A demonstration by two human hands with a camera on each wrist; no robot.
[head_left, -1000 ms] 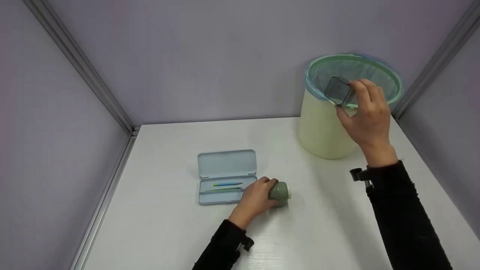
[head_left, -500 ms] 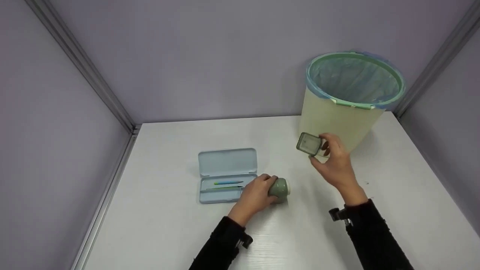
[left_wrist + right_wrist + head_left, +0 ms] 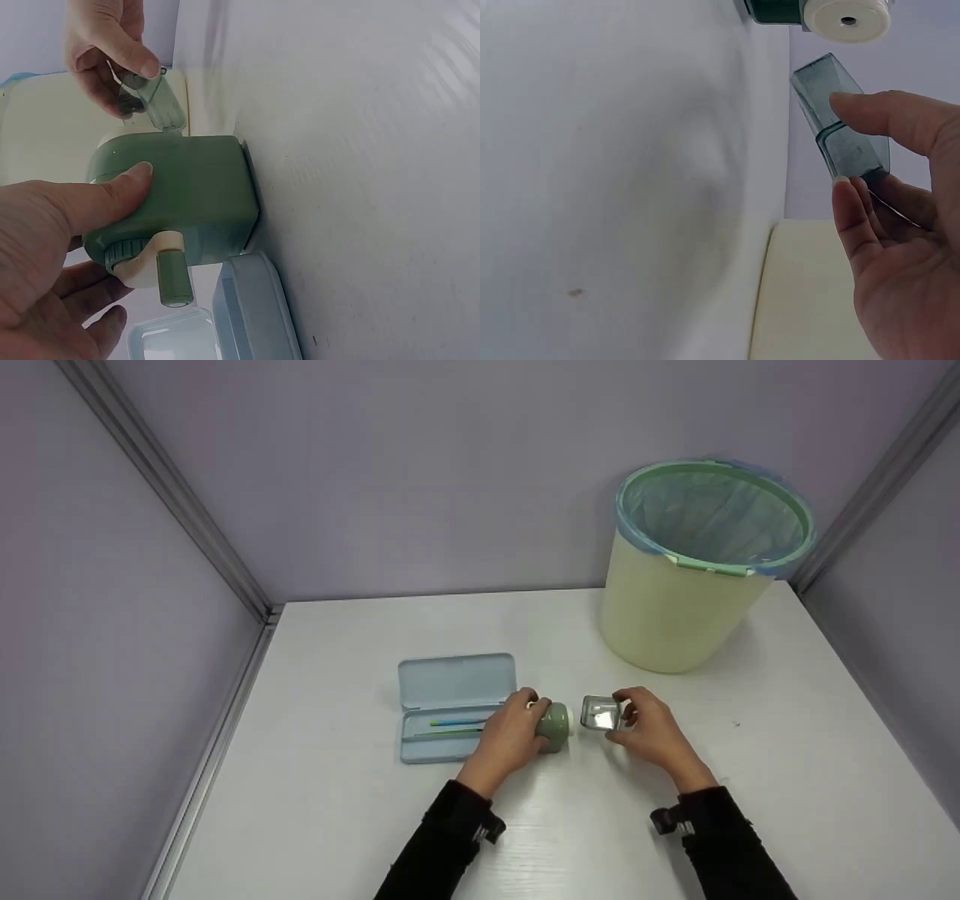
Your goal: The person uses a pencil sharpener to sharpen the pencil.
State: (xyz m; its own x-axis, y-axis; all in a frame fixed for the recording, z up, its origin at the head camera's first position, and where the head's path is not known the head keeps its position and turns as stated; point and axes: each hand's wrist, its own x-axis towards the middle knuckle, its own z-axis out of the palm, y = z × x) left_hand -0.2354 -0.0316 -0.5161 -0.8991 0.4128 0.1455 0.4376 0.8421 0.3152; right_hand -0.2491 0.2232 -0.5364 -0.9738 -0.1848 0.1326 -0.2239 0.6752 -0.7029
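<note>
My left hand (image 3: 510, 735) grips a green hand-crank pencil sharpener (image 3: 553, 727) on the white table, beside the pencil case. In the left wrist view the thumb lies across its body, and the crank handle (image 3: 174, 277) juts out below. A round cream face with a pencil hole (image 3: 847, 20) shows in the right wrist view. My right hand (image 3: 651, 731) pinches a clear, smoky shavings drawer (image 3: 600, 712) between thumb and fingers. The drawer is held just right of the sharpener's cream end, a small gap apart in the head view. No shavings are discernible in it.
An opened light-blue pencil case (image 3: 456, 682) lies left of the sharpener, with a blue pencil (image 3: 456, 723) and a green pencil (image 3: 454, 734) inside. A cream trash bin (image 3: 667, 615) with a blue liner stands at the back right. Dark specks (image 3: 736, 724) dot the table.
My right hand has brought the shavings drawer from over the trash bin's rim down and left to beside the sharpener. The left hand keeps hold of the sharpener and has hardly moved.
</note>
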